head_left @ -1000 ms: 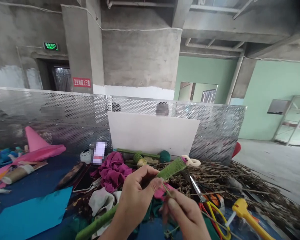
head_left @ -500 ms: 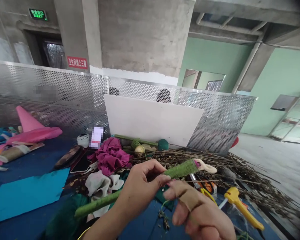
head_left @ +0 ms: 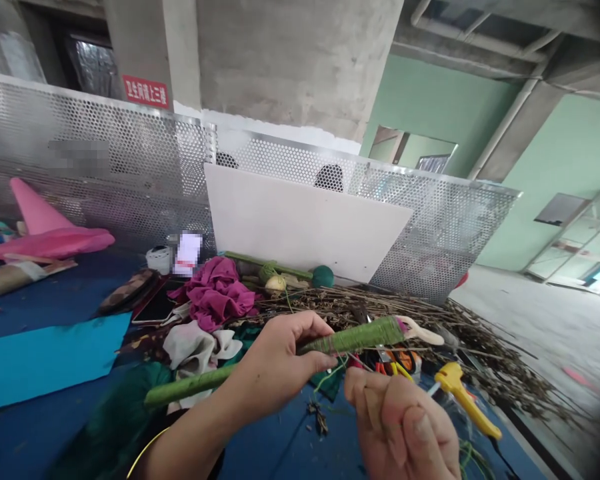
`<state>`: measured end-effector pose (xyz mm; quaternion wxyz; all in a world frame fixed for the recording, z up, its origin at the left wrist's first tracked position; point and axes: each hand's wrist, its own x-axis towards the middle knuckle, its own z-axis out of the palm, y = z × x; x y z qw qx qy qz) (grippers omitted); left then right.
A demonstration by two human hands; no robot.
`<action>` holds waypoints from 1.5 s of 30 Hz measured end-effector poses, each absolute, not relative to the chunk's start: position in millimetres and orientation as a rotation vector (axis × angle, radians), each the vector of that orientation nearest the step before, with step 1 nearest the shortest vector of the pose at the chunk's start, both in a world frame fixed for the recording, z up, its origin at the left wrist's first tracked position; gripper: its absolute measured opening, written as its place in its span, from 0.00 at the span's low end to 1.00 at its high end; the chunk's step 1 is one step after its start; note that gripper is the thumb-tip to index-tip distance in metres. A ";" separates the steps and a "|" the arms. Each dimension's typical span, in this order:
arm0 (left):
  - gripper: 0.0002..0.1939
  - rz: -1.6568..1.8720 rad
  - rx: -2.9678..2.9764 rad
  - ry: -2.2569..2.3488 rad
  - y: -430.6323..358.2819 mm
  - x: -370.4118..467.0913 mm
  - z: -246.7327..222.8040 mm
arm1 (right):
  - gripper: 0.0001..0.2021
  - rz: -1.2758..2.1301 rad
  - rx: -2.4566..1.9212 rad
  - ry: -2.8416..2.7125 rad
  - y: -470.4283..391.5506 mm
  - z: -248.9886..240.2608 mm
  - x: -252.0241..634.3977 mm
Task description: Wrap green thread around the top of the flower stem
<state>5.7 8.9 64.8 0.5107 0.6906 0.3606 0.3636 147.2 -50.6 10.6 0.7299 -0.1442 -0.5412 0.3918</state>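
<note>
My left hand (head_left: 275, 367) grips a long stick wrapped in green yarn (head_left: 365, 337), slanting up to the right. At the stick's far end shows a bit of magenta and a pale, beak-like tip (head_left: 425, 331). My right hand (head_left: 400, 420) is closed in front of and below the wrapped part, apart from it, with tan tape around a finger. A thin strand runs from the stick toward its fingers, which are pinched on the yarn; the exact hold is partly hidden. Loose green yarn (head_left: 327, 379) hangs below the stick.
A yellow glue gun (head_left: 467, 400) lies at right, with dry twigs (head_left: 485, 347) behind it. Magenta cloth (head_left: 220, 293), white cloth (head_left: 190, 353) and a blue sheet (head_left: 50, 360) lie at left. A white board (head_left: 305, 223) leans on the perforated metal screen (head_left: 130, 167).
My right hand has drawn down and away from the stick, its fingers closing. The stick has turned slightly in my left hand, showing more wrapped yarn. The view has tilted downward.
</note>
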 end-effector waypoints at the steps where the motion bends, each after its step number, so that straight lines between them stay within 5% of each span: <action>1: 0.06 0.884 1.652 0.864 8.5 6.2 65.2 | 0.17 0.869 -0.330 -1.190 -51.4 10.7 147.3; 8: 0.06 0.864 1.625 0.836 10.3 3.8 60.8 | 0.19 0.906 -0.350 -1.013 -41.3 15.6 142.3; 21: 0.08 0.801 1.532 0.795 -4.1 2.5 62.9 | 0.23 1.507 -0.262 -0.408 -8.7 17.0 156.6; 33: 0.05 0.821 1.898 1.144 -23.4 9.8 32.6 | 0.22 1.787 -0.264 -0.654 4.9 29.1 164.3; 45: 0.05 0.833 2.161 0.988 -28.4 8.1 11.1 | 0.21 1.891 -0.268 -0.979 7.4 23.2 164.7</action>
